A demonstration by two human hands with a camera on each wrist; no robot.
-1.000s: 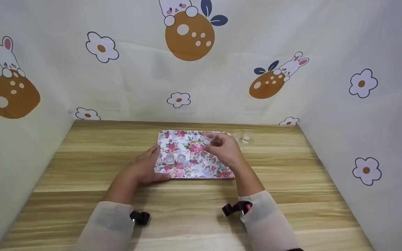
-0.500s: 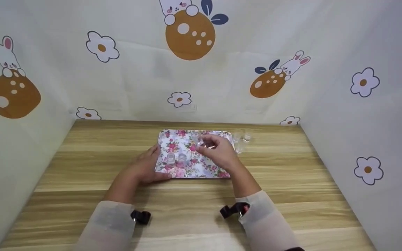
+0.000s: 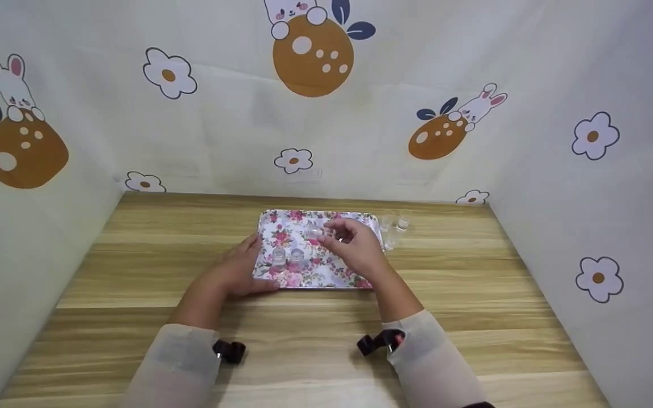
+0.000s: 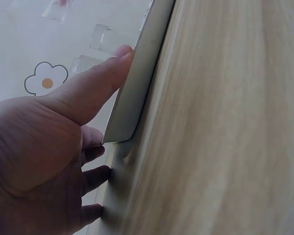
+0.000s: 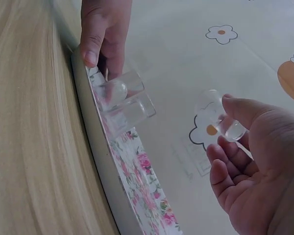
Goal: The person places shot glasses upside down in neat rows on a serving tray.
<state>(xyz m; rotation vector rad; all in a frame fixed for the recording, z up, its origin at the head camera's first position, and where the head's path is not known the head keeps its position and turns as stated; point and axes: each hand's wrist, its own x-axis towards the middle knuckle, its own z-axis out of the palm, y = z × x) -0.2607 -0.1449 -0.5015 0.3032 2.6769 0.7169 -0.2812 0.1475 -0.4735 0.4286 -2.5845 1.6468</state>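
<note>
What worries me most, standing here, is the clear shot glass (image 5: pixel 224 117) pinched in the right hand (image 3: pixel 355 243), tilted over the far middle of the floral tray (image 3: pixel 335 273). Only thumb and fingertips hold it, and smooth walls like those could slip if the pinch eases. I can't tell whether its rim touches the tray. Set down at that slant, it might rock over and roll.

The left hand (image 3: pixel 240 272) is well apart from the right, clamped on the tray's near left corner, thumb along the near side and fingers along the left. A tug or lift there could topple the two shot glasses (image 3: pixel 297 259) standing close inside that corner; a sideways nudge would probably knock one against the other. Three more shot glasses (image 3: pixel 403 221) are on the table (image 3: pixel 304 351) just beyond the tray's right edge, where the right forearm or a sliding tray could catch them, being so nearly invisible.

All the glasses are short, see-through cylinders; the standing pair seem mouth down, thick bases uppermost. The tray is a shallow rounded rectangle, glossy, printed with pink roses on white, its outer wall plain and pale. Beneath runs streaky wood grain; behind hangs a faintly creased sheet (image 3: pixel 230 124) of rabbits and oranges.
</note>
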